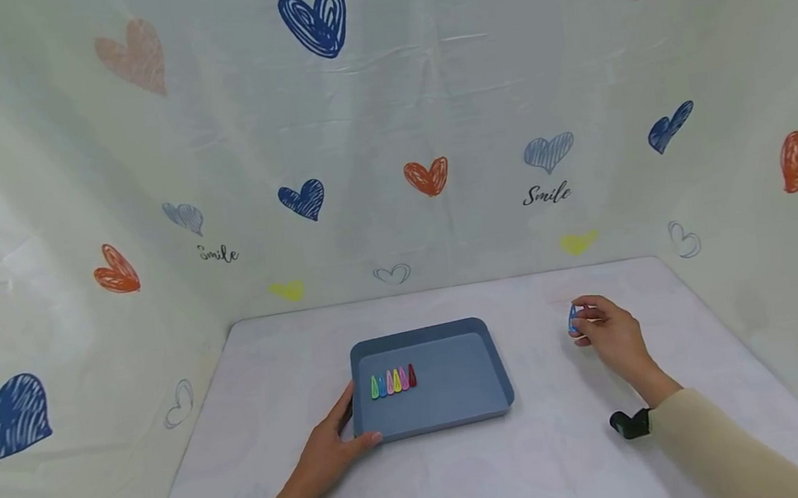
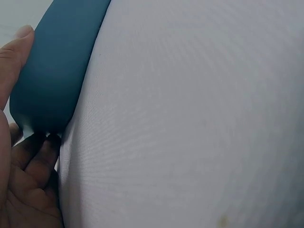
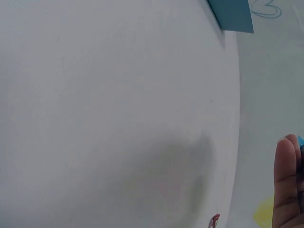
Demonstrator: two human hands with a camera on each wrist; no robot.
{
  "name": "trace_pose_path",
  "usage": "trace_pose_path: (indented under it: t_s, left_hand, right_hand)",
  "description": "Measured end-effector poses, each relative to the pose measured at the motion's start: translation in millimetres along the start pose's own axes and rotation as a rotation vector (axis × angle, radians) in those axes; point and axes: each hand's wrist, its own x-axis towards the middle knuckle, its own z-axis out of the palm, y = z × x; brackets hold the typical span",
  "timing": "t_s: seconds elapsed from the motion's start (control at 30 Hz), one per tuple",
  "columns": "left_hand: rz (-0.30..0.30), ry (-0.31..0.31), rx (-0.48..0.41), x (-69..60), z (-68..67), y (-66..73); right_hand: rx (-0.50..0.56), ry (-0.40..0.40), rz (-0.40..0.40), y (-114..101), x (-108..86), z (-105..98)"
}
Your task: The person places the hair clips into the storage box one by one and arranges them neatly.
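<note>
A blue-grey tray lies on the table, and several snap hair clips stand in a row at its left side: green, blue, pink, yellow and dark red. My left hand grips the tray's near left corner. In the left wrist view its thumb is at the tray wall and its fingers reach below the edge. Right of the tray, my right hand pinches a blue hair clip above the table. Only a sliver of that clip shows in the right wrist view, beside the fingers.
A small red piece, possibly another clip, lies on the white table at the bottom of the right wrist view. Behind the table hangs a pale curtain printed with hearts and "Smile".
</note>
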Motion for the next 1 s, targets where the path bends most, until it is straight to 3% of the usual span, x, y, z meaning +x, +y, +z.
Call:
trace_pose_path:
  t_s: [0.63,1.0]
  left_hand:
    - [0.015,-0.003,0.012,1.3,-0.1,-4.1]
    - [0.025,-0.003,-0.001,1.6,-0.2,-3.6]
  right_hand:
    - [0.092,-0.035,-0.033,-41,0.8,53]
    - [0.149,-0.098,0.002,-65,0.8,87]
